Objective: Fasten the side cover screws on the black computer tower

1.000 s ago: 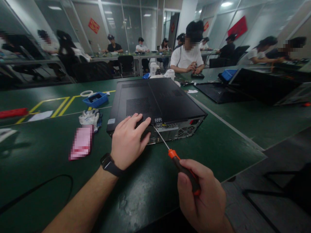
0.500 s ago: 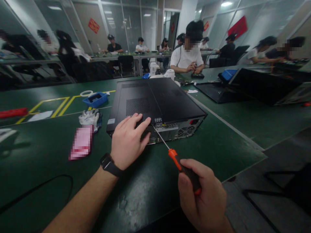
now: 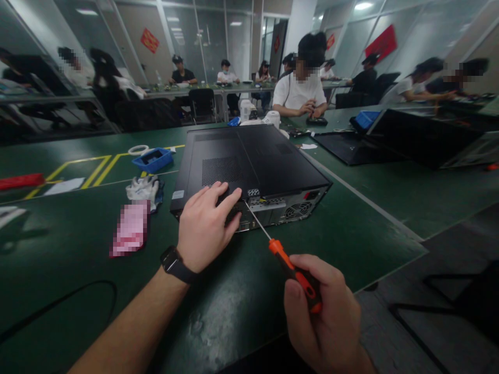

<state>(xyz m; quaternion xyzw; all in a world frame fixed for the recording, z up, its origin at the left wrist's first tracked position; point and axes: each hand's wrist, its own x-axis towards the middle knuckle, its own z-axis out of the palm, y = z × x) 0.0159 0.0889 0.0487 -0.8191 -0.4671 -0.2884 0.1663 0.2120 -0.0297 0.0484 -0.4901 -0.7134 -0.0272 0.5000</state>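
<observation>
A black computer case point(image 3: 273, 161) lies flat on the green table, its back panel with fan grille and ports facing me. My left hand point(image 3: 210, 223) rests with spread fingers on the case's near edge, a dark watch on the wrist. In my right hand point(image 3: 323, 306) is a screwdriver point(image 3: 281, 253) with an orange and black handle, held between thumb and curled fingers. Its thin shaft slants up to the left, and the tip meets the top edge of the back panel close to my left index finger. Whatever the tip touches is too small to make out.
Left of the case are a blue tray point(image 3: 154, 161), gloves point(image 3: 142, 189) and a pink packet point(image 3: 131, 228). A black cable point(image 3: 78, 293) lies at lower left. Across the table a person in white point(image 3: 300, 98) works; another dark case point(image 3: 424, 137) stands right.
The screwdriver handle has turned about its axis in my right hand, showing more orange, and shifted slightly left. My left hand and the case have stayed in place.
</observation>
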